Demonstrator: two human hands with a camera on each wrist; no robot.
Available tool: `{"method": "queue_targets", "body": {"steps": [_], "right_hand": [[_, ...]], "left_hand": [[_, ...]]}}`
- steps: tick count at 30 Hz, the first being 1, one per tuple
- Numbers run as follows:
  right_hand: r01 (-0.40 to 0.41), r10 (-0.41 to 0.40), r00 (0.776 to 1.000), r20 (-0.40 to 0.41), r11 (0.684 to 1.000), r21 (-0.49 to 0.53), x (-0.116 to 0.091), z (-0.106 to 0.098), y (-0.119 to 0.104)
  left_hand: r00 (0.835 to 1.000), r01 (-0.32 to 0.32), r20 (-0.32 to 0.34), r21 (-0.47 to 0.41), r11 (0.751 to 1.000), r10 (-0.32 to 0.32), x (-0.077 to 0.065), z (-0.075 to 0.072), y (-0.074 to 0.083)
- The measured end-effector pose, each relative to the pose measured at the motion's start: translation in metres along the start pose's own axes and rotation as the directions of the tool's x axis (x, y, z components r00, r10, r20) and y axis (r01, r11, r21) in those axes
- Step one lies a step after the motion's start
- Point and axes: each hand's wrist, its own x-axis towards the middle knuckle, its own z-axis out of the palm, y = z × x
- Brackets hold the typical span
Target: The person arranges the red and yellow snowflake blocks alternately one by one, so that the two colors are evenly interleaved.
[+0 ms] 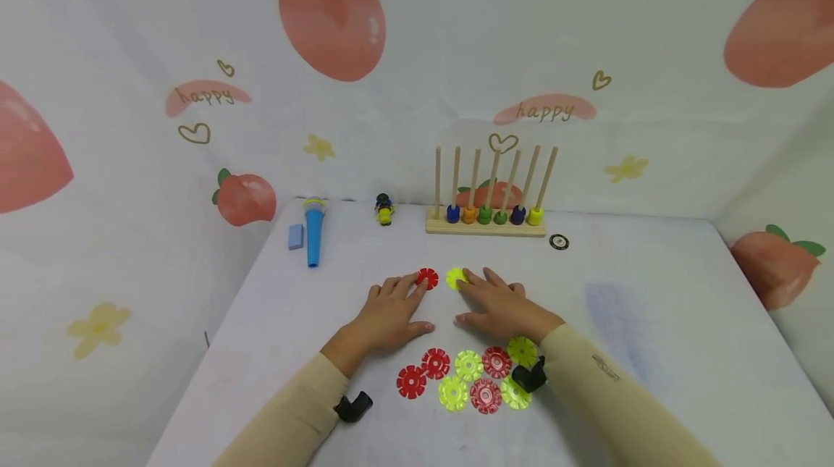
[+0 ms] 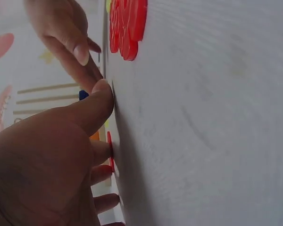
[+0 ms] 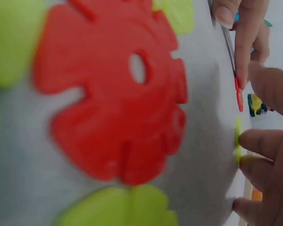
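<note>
My left hand (image 1: 389, 313) lies palm down on the table with its fingers spread, the index fingertip on a red notched disc (image 1: 428, 279). Opposite it, my right hand (image 1: 498, 304) rests with fingers extended, fingertips on a yellow notched disc (image 1: 455, 278). The two discs lie flat, a short gap apart. Nearer me is a loose cluster of similar discs, among them a red disc (image 1: 411, 382), another red disc (image 1: 485, 395) and a yellow disc (image 1: 453, 393). The right wrist view shows one red disc (image 3: 113, 94) close up, with fingertips on the yellow disc (image 3: 238, 141) beyond.
At the back stands a wooden peg rack (image 1: 485, 226) with coloured beads. Left of it are a small toy figure (image 1: 384, 210), a blue toy microphone (image 1: 314, 235) and a light blue block (image 1: 296, 237). A round black-and-white chip (image 1: 559, 242) lies right of the rack.
</note>
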Motion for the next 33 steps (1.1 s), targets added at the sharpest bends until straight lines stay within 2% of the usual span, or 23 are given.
{"method": "queue_targets", "body": {"steps": [5, 19, 21, 24, 27, 30, 33], "right_hand": [[-0.007, 0.007, 1.0, 0.005, 0.999, 0.034, 0.005, -0.002, -0.005], [0.011, -0.011, 1.0, 0.013, 1.0, -0.014, 0.011, 0.003, -0.009], [0.009, -0.009, 1.0, 0.016, 1.0, 0.009, 0.011, 0.003, -0.008], [-0.002, 0.002, 1.0, -0.001, 0.994, 0.108, 0.01, 0.0, -0.004], [0.0, 0.02, 0.997, -0.073, 0.963, 0.27, 0.002, -0.007, 0.007], [0.018, 0.056, 0.986, -0.155, 0.9, 0.436, -0.014, -0.017, 0.02], [0.051, 0.082, 0.974, -0.213, 0.833, 0.551, -0.033, -0.02, 0.03]], "left_hand": [[1.0, 0.0, 0.011, -0.019, 1.0, 0.0, 0.0, 0.0, 0.0], [1.0, -0.008, -0.009, -0.099, 0.995, 0.007, 0.002, 0.014, -0.009], [0.999, -0.019, -0.031, -0.112, 0.994, 0.015, 0.002, 0.015, -0.011], [0.997, -0.03, -0.069, -0.133, 0.991, 0.021, 0.001, 0.016, -0.012], [0.992, -0.051, -0.121, -0.179, 0.983, 0.029, 0.002, 0.021, -0.014], [0.983, -0.094, -0.173, -0.223, 0.97, 0.055, 0.004, 0.024, -0.013], [0.974, -0.143, -0.204, -0.223, 0.964, 0.098, 0.006, 0.025, -0.009]]}}
